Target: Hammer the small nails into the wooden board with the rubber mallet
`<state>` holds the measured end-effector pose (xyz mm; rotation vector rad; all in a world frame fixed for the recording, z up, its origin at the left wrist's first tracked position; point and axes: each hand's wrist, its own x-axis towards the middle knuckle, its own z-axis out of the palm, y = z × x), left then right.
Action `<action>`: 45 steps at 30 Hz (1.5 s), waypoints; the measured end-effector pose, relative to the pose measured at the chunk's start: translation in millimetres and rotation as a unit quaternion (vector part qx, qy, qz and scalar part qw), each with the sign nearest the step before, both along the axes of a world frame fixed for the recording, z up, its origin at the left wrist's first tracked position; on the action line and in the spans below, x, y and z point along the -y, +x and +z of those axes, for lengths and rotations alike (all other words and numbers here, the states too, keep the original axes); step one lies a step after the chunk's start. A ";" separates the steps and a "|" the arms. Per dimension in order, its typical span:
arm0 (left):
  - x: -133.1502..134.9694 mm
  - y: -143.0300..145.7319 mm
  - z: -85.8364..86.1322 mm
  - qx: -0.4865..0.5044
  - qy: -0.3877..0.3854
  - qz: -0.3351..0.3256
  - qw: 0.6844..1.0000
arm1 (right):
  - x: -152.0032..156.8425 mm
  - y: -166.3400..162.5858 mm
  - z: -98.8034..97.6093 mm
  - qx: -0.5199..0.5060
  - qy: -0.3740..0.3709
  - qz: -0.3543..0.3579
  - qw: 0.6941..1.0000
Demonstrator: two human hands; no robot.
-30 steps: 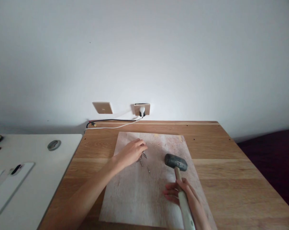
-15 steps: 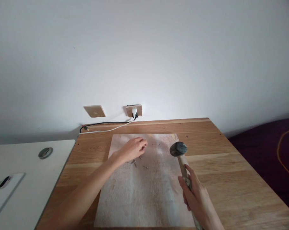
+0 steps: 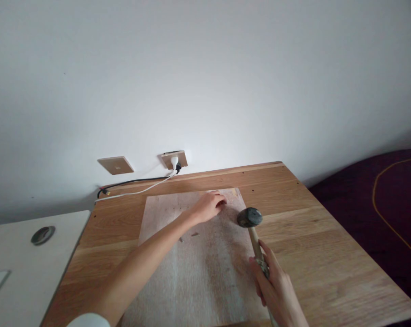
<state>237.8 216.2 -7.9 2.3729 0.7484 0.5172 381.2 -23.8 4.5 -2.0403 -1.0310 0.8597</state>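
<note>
My left hand (image 3: 210,206) is over the far right part of a pale wooden board (image 3: 198,290), its fingers pinched close to the surface. The tiny thing in that pinch, seemingly a nail, is mostly hidden by the fingers. My right hand (image 3: 275,284) is wrapped round the handle of a mallet (image 3: 249,217) with a black head. The mallet is raised beside the board's right edge, head pointing away from me. Loose nails (image 3: 194,234) lie on the board near my left forearm, which covers some of them. A row of small dark dots marks the board's far part.
Under the board is a wooden tabletop (image 3: 314,245) against a white wall. Cables (image 3: 140,190) run along its back left to a wall socket (image 3: 174,160). A white surface (image 3: 18,268) adjoins on the left. Dark purple fabric (image 3: 344,204) is at the right.
My left hand has moved right across the board, away from the loose nails. My right hand still grips the mallet, nearly unmoved. The camera view has shifted to the right.
</note>
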 end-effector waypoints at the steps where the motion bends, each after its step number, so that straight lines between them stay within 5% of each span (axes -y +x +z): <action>1: 0.2 1.0 -1.0 0.004 0.003 0.006 1.000 | 0.4 -0.5 0.0 0.005 -0.002 -0.001 1.000; 13: -0.8 5.4 6.6 -0.050 0.037 -0.014 0.998 | 0.5 9.3 -2.4 0.013 -0.003 -0.002 1.000; 24: 1.1 5.8 -23.2 0.098 -0.048 0.041 0.993 | -5.5 24.2 -1.2 -0.060 -0.002 0.040 0.997; 36: 1.0 7.4 -32.2 0.167 -0.106 0.050 0.979 | -53.4 11.1 25.2 -0.036 0.023 0.111 0.993; 42: 3.6 -4.6 -15.3 0.128 -0.113 0.063 0.983 | -58.1 4.7 20.4 -0.038 0.024 0.115 0.992; 45: 14.0 -33.0 6.1 0.071 -0.044 0.054 0.995 | -56.7 3.0 19.0 -0.040 0.034 0.106 0.993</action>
